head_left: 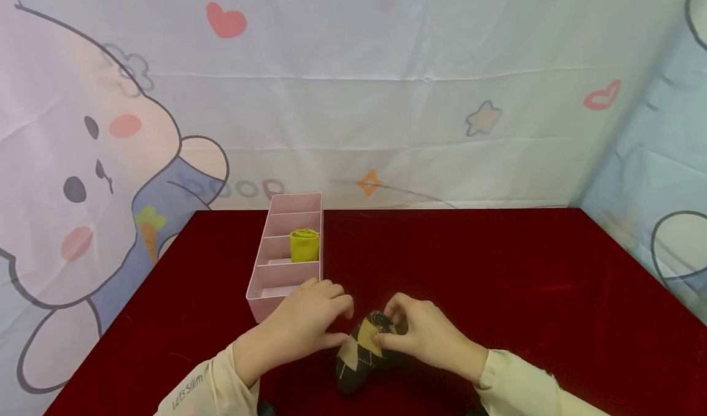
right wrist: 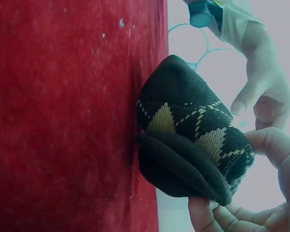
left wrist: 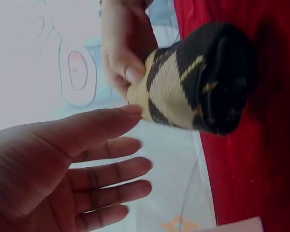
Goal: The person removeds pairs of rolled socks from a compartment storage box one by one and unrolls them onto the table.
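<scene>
A dark argyle sock [head_left: 351,373] with tan and yellow diamonds is bunched up at the table's near middle. My right hand [head_left: 428,337] pinches its upper end between thumb and fingers. In the right wrist view the folded sock [right wrist: 176,87] shows a plain dark flap lying against the patterned part. My left hand [head_left: 306,318] is at the sock's left side. The left wrist view has the left thumb [left wrist: 104,124] at the sock's edge, its other fingers extended and apart from the sock.
A pink divided box [head_left: 287,275] stands left of centre, just beyond my left hand. A rolled yellow-green cloth [head_left: 305,247] sits upright in one of its compartments. Dark red cloth [head_left: 469,269] covers the table, and a printed curtain [head_left: 359,48] hangs behind it.
</scene>
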`<state>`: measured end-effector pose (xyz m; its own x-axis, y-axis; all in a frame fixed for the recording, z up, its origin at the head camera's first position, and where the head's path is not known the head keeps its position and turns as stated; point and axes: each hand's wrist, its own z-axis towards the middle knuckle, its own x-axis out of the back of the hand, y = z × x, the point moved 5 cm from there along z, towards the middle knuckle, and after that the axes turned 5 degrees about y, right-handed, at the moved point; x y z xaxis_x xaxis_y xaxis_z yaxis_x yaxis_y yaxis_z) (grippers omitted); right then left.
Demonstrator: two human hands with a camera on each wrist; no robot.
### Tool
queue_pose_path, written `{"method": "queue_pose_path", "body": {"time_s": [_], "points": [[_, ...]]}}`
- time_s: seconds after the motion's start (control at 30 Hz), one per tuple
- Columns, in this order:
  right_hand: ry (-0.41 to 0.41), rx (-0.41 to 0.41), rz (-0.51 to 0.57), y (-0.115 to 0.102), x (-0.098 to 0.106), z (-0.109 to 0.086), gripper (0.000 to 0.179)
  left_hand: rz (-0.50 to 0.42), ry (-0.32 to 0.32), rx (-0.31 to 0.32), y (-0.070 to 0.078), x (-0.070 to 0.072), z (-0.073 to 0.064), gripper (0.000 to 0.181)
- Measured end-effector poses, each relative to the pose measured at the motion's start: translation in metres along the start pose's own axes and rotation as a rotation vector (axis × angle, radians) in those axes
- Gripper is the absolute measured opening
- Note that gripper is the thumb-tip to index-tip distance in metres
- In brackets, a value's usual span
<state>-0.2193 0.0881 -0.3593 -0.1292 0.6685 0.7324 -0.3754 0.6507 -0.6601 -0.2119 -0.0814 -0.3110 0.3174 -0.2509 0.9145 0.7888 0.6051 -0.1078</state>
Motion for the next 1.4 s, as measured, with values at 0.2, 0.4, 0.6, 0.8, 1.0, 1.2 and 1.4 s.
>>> {"method": "queue_pose_path", "body": {"time_s": [0.2, 0.4, 0.6, 0.8, 1.0, 1.2, 1.4], "points": [[-0.023, -0.007, 0.016, 0.009, -0.002, -0.004, 0.04, 0.058, 0.057, -0.021, 0.025, -0.005, -0.005, 0.033], [-0.05, 0.026, -0.003, 0.02, -0.003, 0.0, 0.038, 0.097, 0.044, -0.039, 0.042, -0.018, -0.009, 0.039], [-0.048, 0.083, -0.009, 0.03, -0.001, 0.007, 0.035, 0.132, 0.023, -0.034, 0.047, -0.031, -0.01, 0.046], [0.045, 0.237, -0.006, 0.036, 0.001, 0.006, 0.032, 0.151, 0.103, -0.048, 0.05, -0.037, -0.011, 0.045], [0.145, 0.487, -0.087, 0.03, 0.001, 0.008, 0.017, 0.153, 0.218, -0.05, 0.045, -0.037, -0.013, 0.042], [0.113, 0.512, -0.151, 0.03, 0.0, 0.012, 0.019, 0.228, 0.287, -0.04, 0.039, -0.036, -0.013, 0.04], [0.059, 0.473, -0.211, 0.033, -0.003, 0.012, 0.034, 0.268, 0.262, -0.016, 0.037, -0.038, -0.013, 0.032]]}}
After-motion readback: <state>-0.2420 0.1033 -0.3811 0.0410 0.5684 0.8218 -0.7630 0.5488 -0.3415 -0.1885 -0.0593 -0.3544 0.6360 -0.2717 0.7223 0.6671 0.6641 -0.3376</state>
